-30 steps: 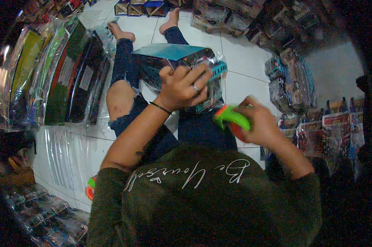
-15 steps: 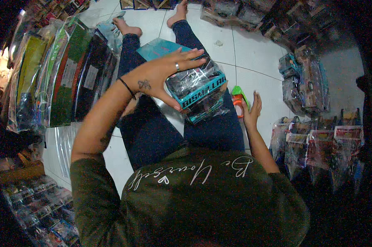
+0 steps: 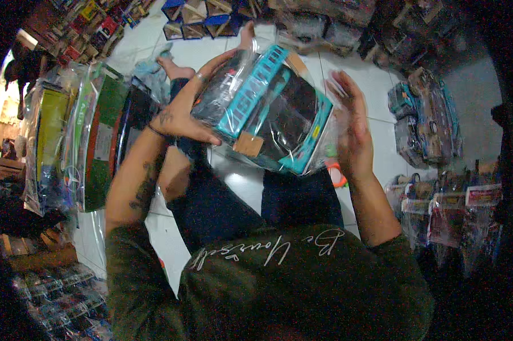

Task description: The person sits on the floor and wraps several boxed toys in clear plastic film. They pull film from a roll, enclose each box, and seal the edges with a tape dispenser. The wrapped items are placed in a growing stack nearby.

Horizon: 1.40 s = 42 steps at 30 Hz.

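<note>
While gripped, glossy crinkled plastic-wrapped teal box (image 3: 270,111) (rectangular).

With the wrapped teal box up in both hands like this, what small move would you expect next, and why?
Probably the right hand closes onto the box's right edge. The left hand already grips the plastic-wrapped teal box, while the right hand's palm lies open beside the loose wrap.

One view only, head-worn fisheye, looking steeply down over the person's chest and lap to the white tiled floor (image 3: 376,96). Close range: left hand (image 3: 182,116) and right hand (image 3: 350,133) fill the upper centre, forearms entering from below. Picture upright, not mirrored. Strong barrel bend at the rim, dark vignette in the corners. Packaged goods (image 3: 91,142) curve along the left edge.
</note>
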Motion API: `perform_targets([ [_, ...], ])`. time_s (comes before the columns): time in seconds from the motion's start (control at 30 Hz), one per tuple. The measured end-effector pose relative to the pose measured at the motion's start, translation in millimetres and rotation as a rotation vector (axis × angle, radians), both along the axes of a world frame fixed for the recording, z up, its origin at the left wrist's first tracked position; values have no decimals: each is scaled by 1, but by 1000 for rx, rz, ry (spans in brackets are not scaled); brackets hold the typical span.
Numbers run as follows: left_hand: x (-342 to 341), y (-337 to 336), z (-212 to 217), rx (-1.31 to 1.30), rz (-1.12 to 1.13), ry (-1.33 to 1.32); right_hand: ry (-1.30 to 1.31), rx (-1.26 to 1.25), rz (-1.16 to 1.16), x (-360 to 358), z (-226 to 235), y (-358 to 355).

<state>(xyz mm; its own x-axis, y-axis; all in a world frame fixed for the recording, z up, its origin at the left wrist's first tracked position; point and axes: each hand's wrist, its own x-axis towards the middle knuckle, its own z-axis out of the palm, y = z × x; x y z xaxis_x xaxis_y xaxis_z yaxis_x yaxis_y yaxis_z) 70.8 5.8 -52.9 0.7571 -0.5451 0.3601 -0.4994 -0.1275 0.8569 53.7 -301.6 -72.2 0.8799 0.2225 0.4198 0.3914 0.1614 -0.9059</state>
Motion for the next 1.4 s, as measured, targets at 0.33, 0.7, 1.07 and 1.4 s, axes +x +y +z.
perform_targets([
  [0.33,-36,32,-64,-390,273,22,437,491,249,-50,-45,54],
  [0.7,-43,55,-91,-554,341,223,-195,-251,352,-19,-31,50],
  [1.07,-54,69,-111,-321,601,388,-333,-277,484,19,-53,46],
  [1.4,-93,120,-165,874,810,-672,-527,-748,580,41,-112,104],
])
